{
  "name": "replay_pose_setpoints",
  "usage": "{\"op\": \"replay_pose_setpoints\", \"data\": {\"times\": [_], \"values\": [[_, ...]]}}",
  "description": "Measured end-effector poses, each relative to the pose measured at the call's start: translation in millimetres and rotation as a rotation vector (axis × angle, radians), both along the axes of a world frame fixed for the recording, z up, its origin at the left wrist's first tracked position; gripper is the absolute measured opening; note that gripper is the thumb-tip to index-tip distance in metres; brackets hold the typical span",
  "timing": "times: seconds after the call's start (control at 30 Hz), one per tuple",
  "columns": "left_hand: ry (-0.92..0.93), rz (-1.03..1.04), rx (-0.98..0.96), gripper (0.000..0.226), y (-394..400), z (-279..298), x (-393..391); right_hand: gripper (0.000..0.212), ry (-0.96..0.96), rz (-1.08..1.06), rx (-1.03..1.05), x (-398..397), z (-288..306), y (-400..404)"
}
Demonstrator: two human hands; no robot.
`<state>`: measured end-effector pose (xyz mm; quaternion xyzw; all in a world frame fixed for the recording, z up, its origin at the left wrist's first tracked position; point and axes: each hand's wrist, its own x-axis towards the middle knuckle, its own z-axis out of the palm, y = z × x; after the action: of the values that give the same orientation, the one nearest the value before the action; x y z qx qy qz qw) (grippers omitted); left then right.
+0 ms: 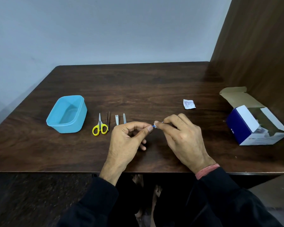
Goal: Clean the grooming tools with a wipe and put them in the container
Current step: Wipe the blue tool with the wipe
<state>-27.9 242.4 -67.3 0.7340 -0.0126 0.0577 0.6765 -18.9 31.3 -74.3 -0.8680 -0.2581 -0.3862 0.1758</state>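
- While both hands hover just above the dark wooden table (pixel 154 82), the left hand (pixel 126 138) pinches one end of a small blue tool (pixel 153 126) between thumb and forefinger.
- Right hand (pixel 182 136): fingertips closed on a small white wipe (pixel 155 125) wrapped around the same tool; what kind of tool it is cannot be told, since most of it is hidden.
- To the left, an open light-blue plastic container (pixel 66 114) stands upright on the table, with nothing visible inside.
- Between container and hands lie, in a row, yellow-handled scissors (pixel 100 126), tweezers (pixel 108 119), a nail clipper (pixel 117 120) and a small metal file (pixel 124 118), each apart from the next.
- A torn wipe sachet (pixel 189 104) lies farther back on the right.
- An opened blue-and-white cardboard box (pixel 252 123) sits at the table's right edge.
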Motion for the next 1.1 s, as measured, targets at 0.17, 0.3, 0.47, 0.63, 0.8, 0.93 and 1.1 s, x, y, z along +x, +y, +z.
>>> {"op": "replay_pose_setpoints", "data": {"times": [0.17, 0.3, 0.47, 0.63, 0.8, 0.93, 1.1], "values": [[0.002, 0.027, -0.004, 0.007, 0.0, -1.5, -0.9, 0.018, 0.039, -0.051, 0.007, -0.4, 0.9, 0.7], [0.005, -0.004, 0.027, 0.010, -2.7, -1.3, -1.5, 0.020, 0.030, 0.042, -0.033, -0.5, -0.7, -0.6], [0.023, -0.028, 0.020, 0.007, -2.1, 1.4, -2.3, 0.020, -0.021, 0.077, -0.027, -1.4, -3.0, -1.8], [0.051, -0.035, -0.009, 0.005, -2.3, 2.4, -2.3, 0.021, -0.054, 0.089, -0.027, -2.2, -3.3, -2.5], [0.037, -0.029, 0.011, 0.004, -1.9, 0.9, -1.3, 0.025, -0.046, 0.059, -0.056, -2.0, -3.0, -2.2], [0.022, -0.007, 0.021, 0.006, 0.4, 0.5, -1.1, 0.027, 0.002, -0.035, -0.024, 1.1, -4.3, -2.4], [0.034, 0.024, -0.018, 0.005, 1.7, 1.6, -2.5, 0.022, 0.071, -0.142, 0.023, 1.7, 0.6, -1.1]]}}
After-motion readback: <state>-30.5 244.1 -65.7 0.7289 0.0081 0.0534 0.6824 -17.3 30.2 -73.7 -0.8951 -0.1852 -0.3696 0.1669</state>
